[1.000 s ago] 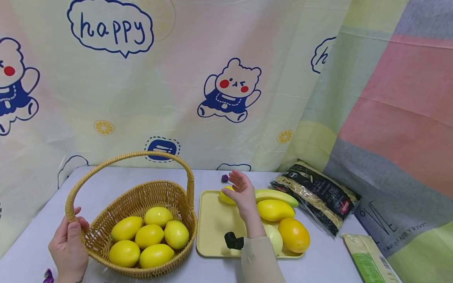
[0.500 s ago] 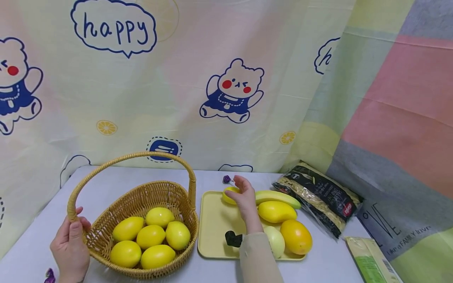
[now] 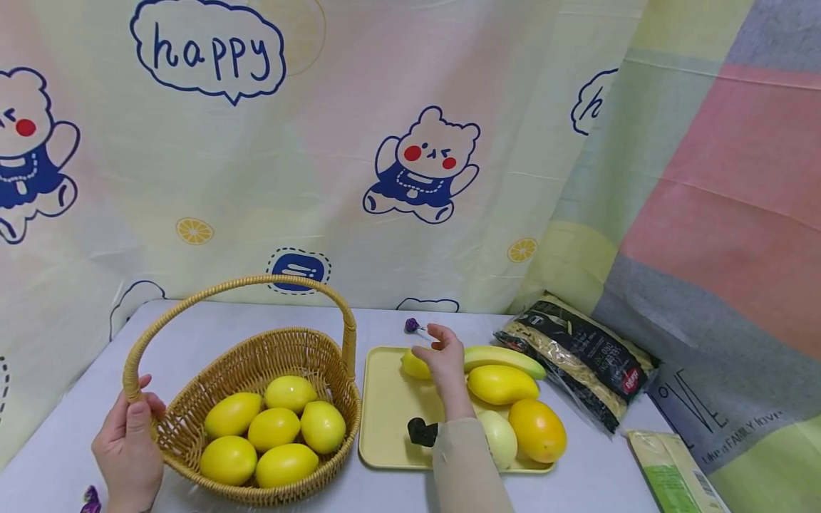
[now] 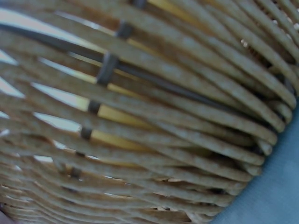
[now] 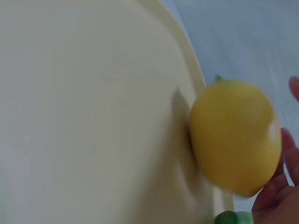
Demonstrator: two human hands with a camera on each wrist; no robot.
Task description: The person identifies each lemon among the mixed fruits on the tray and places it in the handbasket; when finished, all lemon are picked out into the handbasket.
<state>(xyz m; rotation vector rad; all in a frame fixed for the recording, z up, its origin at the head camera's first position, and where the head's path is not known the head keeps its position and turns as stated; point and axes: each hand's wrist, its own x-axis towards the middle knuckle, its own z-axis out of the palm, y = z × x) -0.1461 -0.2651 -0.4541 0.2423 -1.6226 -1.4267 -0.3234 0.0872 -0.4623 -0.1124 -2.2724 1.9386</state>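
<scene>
My left hand (image 3: 128, 442) grips the wicker basket's handle (image 3: 131, 370) near its left base. Several yellow lemons (image 3: 274, 429) lie inside the basket (image 3: 173, 427). In the left wrist view, the basket weave (image 4: 154, 107) fills most of the picture. My right hand (image 3: 447, 367) reaches over the back of a pale yellow tray (image 3: 394, 427), with its fingers bent beside a lone lemon (image 3: 415, 365). The right wrist view puts this lemon (image 5: 236, 137) against the tray's rim, with fingers (image 5: 285, 189) close along its far side. A gap shows between thumb and index finger.
A banana (image 3: 503, 360), a yellow mango (image 3: 503, 385), a round pale green fruit (image 3: 502, 440) and an orange fruit (image 3: 537, 431) crowd the tray's right side. A pasta bag (image 3: 584, 356) and a green-and-cream packet (image 3: 670, 470) lie further right. A purple-wrapped lollipop (image 3: 411, 325) lies behind the tray.
My right hand has lowered slightly over the tray, its fingers bending more. The lone lemon has shifted a little toward me. My left hand has stayed on the basket handle.
</scene>
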